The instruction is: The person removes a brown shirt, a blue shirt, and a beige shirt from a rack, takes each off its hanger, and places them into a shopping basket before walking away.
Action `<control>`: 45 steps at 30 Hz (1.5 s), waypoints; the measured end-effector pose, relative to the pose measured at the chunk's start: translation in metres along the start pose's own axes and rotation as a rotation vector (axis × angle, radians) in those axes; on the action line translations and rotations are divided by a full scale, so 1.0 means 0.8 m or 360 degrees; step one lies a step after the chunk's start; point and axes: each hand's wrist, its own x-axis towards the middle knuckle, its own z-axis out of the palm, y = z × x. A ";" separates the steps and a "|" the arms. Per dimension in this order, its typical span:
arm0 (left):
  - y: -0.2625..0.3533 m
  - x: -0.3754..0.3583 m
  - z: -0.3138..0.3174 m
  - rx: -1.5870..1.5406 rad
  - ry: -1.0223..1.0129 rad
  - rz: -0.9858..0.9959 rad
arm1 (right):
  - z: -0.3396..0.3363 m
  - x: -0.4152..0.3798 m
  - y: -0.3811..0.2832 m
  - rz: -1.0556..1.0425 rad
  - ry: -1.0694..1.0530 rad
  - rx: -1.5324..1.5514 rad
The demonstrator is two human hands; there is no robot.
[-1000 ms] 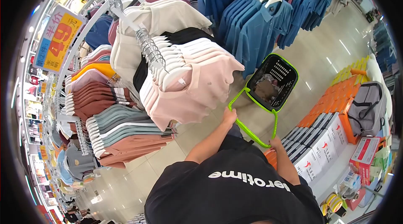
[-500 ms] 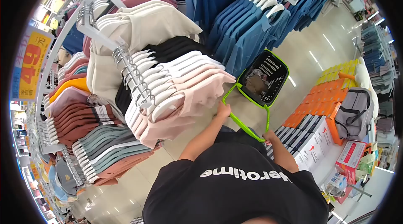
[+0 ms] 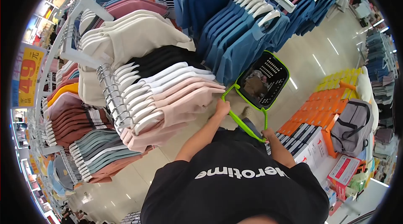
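A black basket (image 3: 273, 70) with a green rim stands on the floor ahead, some brown and grey items inside it. Its long green handle (image 3: 243, 125) reaches back toward my body. My left hand (image 3: 223, 107) is closed round the handle's left corner, close to the pink shirts (image 3: 180, 102) on the rack. At the right corner of the handle, my right hand (image 3: 268, 134) is closed on it, beside the stacked boxes.
Shirts on white hangers fill a metal rack (image 3: 115, 98) at left; blue shirts (image 3: 239, 35) hang beyond the basket. Orange shoe boxes (image 3: 312, 106), white boxes (image 3: 312, 148) and a grey bag (image 3: 351, 127) are at right. Tiled floor (image 3: 302, 56) runs between them.
The near clothes rack and the boxes have shifted a little left in view. A shoe now shows between basket and handle. Both hands keep their hold.
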 end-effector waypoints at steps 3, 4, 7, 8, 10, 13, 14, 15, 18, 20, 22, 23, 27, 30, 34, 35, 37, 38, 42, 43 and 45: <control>0.030 0.006 0.028 -0.0135 -0.0005 0.0029 | -0.040 0.023 -0.013 -0.0128 0.0021 -0.0081; 0.038 0.010 0.042 -0.0199 -0.0008 0.0094 | -0.056 0.039 -0.012 -0.0141 0.0003 -0.0095; 0.071 0.019 0.084 -0.0141 -0.0047 -0.0023 | -0.094 0.102 0.004 -0.0237 0.0016 -0.0222; 0.084 0.025 0.100 -0.0127 -0.0043 -0.0021 | -0.105 0.127 0.011 -0.0260 0.0024 -0.0237; 0.103 0.034 0.134 -0.0193 0.0002 -0.0014 | -0.134 0.137 0.009 -0.0269 0.0026 -0.0241; 0.143 0.045 0.173 -0.0226 0.0072 0.0047 | -0.172 0.130 -0.004 -0.0292 -0.0022 -0.0283; 0.157 0.047 0.181 -0.0221 0.0075 0.0049 | -0.184 0.130 -0.008 -0.0255 -0.0050 -0.0278; 0.168 0.052 0.187 -0.0197 -0.0004 0.0063 | -0.193 0.134 -0.011 -0.0223 -0.0075 -0.0272; 0.200 0.058 0.205 -0.0109 -0.0059 0.0084 | -0.216 0.103 -0.027 -0.0135 -0.0116 -0.0160; 0.208 0.065 0.215 -0.0045 -0.0037 0.0086 | -0.227 0.089 -0.029 -0.0212 -0.0119 -0.0130; 0.215 0.073 0.221 -0.0050 -0.0101 0.0130 | -0.237 0.091 -0.032 -0.0292 -0.0111 -0.0090; 0.216 0.075 0.225 -0.0057 -0.0096 0.0129 | -0.242 0.093 -0.036 -0.0227 -0.0167 -0.0059; 0.239 0.064 0.229 -0.0174 -0.0157 0.0062 | -0.252 0.113 -0.035 -0.0126 -0.0230 0.0195; 0.231 0.061 0.231 -0.0240 -0.0225 0.0068 | -0.277 0.108 -0.053 -0.0004 -0.0244 -0.0084; 0.215 0.052 0.231 -0.0370 -0.0500 -0.0048 | -0.281 0.196 -0.040 -0.0657 -0.0256 -0.1147; 0.217 0.044 0.230 -0.0373 -0.0541 -0.0100 | -0.284 0.201 -0.045 -0.0639 -0.0227 -0.1108; 0.210 0.036 0.225 -0.0367 -0.0557 -0.0109 | -0.280 0.196 -0.056 -0.0625 -0.0199 -0.1075; 0.207 0.034 0.220 -0.0356 -0.0574 -0.0125 | -0.277 0.193 -0.059 -0.0804 0.0118 -0.0873; 0.182 0.023 0.181 -0.0181 -0.0238 0.0066 | -0.301 0.144 -0.128 -0.1143 0.0462 -0.0520; 0.181 0.020 0.165 -0.0020 0.0057 0.0444 | -0.309 0.142 -0.154 -0.1283 0.0511 -0.0492; 0.212 -0.009 0.126 0.0075 0.0621 0.0941 | -0.334 0.112 -0.224 -0.1677 0.0704 -0.0271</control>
